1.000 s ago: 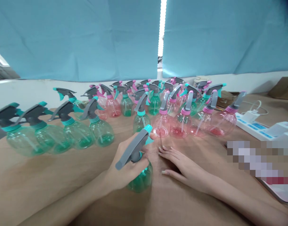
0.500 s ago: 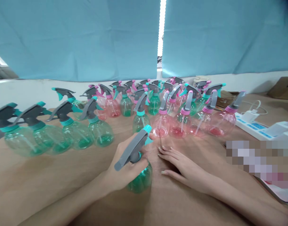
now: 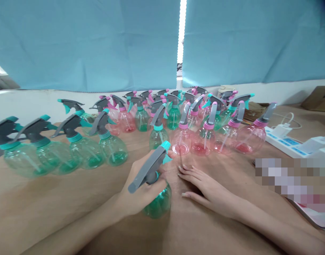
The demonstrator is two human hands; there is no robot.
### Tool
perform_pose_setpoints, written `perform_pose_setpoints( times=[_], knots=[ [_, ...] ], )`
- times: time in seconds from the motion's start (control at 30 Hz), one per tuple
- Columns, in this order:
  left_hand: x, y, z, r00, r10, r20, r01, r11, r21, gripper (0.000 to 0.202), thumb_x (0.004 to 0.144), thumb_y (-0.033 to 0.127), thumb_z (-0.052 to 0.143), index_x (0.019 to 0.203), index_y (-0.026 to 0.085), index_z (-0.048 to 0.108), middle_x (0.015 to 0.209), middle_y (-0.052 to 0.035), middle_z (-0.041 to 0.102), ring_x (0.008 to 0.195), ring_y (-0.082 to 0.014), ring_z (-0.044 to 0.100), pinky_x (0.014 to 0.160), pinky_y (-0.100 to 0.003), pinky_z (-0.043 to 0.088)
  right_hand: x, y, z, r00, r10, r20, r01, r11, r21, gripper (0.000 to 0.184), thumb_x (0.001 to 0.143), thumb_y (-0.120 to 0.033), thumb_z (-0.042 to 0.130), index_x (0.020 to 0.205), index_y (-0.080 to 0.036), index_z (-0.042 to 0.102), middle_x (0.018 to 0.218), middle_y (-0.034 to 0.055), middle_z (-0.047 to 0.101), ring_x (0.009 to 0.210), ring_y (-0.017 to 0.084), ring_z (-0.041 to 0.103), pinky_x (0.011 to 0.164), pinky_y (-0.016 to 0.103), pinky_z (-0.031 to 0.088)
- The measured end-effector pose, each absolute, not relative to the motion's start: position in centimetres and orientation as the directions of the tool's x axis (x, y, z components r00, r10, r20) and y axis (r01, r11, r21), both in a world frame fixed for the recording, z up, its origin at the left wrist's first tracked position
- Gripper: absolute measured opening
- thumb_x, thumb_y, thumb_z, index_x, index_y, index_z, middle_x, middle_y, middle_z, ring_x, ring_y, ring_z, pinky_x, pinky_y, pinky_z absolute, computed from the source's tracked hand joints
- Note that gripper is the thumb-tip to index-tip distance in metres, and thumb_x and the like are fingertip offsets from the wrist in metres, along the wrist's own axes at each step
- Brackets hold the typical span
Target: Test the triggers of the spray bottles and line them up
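Note:
My left hand [image 3: 139, 194] is wrapped round the neck of a green spray bottle [image 3: 158, 203] with a grey and teal trigger head [image 3: 149, 170]; the bottle stands on the wooden table [image 3: 58, 205] in front of me. My right hand [image 3: 207, 187] lies flat on the table just right of that bottle, fingers stretched out, holding nothing. A row of green spray bottles [image 3: 72, 148] stands to the left. A row of pink spray bottles [image 3: 220, 138] stands to the right, just beyond my right hand.
Several more green and pink spray bottles [image 3: 162, 109] crowd the back of the table below blue curtains [image 3: 85, 42]. A white power strip [image 3: 292, 143] with a plug and cable lies at the right. A cardboard box [image 3: 319, 99] sits far right.

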State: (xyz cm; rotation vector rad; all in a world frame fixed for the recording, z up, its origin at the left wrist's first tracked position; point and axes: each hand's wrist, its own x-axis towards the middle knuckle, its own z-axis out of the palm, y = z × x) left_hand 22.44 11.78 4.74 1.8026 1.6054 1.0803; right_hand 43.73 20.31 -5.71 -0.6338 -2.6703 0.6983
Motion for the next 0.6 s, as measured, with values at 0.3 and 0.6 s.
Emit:
perform_pose_setpoints(
  times=[0.3, 0.6],
  knots=[
    [22.44, 11.67, 4.94, -0.023, 0.972, 0.235, 0.611, -0.172, 0.773, 0.014, 0.07, 0.022, 0.049, 0.084, 0.025, 0.053, 0.053, 0.0071, 0.048, 0.043, -0.0121, 0.044, 0.043, -0.024, 0.041, 43.71, 20.25, -5.69, -0.856, 0.488, 0.169, 0.351, 0.791, -0.502, 0.058, 0.093, -0.052, 0.047, 0.141, -0.019, 0.043, 0.148, 0.0093, 0.042, 0.139, 0.026, 0.033, 0.115, 0.048, 0.028],
    [22.38, 11.92, 4.87, 0.011, 0.97, 0.242, 0.636, -0.194, 0.747, 0.023, 0.073, 0.023, 0.047, 0.094, 0.025, 0.057, 0.068, 0.0031, 0.059, 0.045, -0.0124, 0.047, 0.048, -0.026, 0.042, 43.64, 20.16, -5.55, -0.849, 0.492, 0.192, 0.338, 0.786, -0.518, 0.056, 0.093, -0.051, 0.049, 0.14, -0.02, 0.045, 0.146, 0.0098, 0.044, 0.138, 0.027, 0.035, 0.114, 0.05, 0.029]
  ],
)
